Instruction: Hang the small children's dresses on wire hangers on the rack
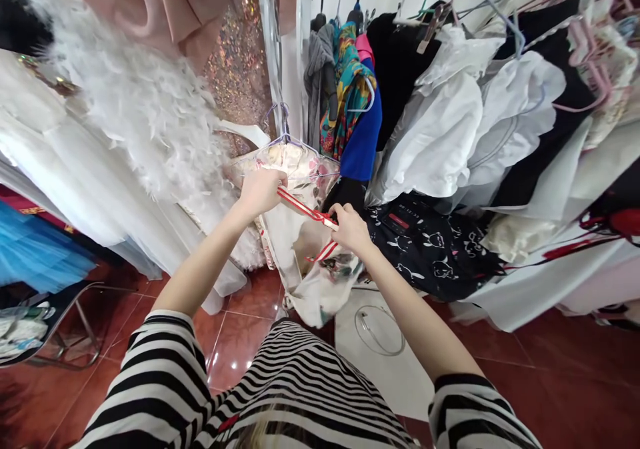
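Striped shirt [310,369] nearest, hands [261,192] [353,229] hold ribbon [300,205] taut between crowding garments [430,142].

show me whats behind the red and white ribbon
Behind the red and white ribbon is a pale floral garment on a purple hanger. Whatever lies directly behind the ribbon, left grip and right grip is covered.

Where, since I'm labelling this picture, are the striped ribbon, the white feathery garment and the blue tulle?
Striped ribbon [299,204]: head view, on its straight upper stretch.
White feathery garment [137,95]: head view, on its feathers.
Blue tulle [36,252]: head view, on its layered folds.
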Available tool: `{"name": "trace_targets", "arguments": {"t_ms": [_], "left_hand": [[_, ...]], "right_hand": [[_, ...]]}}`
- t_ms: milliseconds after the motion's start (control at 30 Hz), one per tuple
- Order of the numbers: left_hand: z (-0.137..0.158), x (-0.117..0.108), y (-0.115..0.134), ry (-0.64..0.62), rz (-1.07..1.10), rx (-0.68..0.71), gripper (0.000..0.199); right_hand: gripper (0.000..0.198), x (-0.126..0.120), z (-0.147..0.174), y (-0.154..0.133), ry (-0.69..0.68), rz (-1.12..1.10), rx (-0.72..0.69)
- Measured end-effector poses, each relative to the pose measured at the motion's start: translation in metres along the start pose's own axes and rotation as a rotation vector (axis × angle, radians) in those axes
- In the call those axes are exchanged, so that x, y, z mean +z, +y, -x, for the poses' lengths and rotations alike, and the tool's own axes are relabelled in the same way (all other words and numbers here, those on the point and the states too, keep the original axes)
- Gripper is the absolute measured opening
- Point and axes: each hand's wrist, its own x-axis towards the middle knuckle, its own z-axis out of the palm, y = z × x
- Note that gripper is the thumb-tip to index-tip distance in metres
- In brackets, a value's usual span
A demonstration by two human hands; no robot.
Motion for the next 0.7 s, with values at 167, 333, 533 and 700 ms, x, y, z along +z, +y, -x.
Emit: {"name": "trace_targets", "arguments": {"t_ms": [167, 333, 533, 700], "left_hand": [[-0.011, 0.003, -0.016, 0.021, 0.018, 0.020, 0.038], [-0.019, 0.007, -0.035, -0.153, 0.101, 0.159, 0.029], [-0.018, 0.014, -0.040, -0.440, 0.242, 0.284, 0.008], [-0.024, 0.021, -0.058, -0.318, 0.361, 0.195, 0.027]], "right_hand": [[0.034, 0.002, -0.005, 0.031, 0.123, -0.026, -0.052], [0.023, 0.006, -0.021, 0.059, 0.172, -0.131, -0.070], [0.029, 0.007, -0.036, 0.060, -0.009, -0.480, -0.123], [0.035, 0.006, -0.041, 0.055, -0.002, -0.334, -0.188]]}}
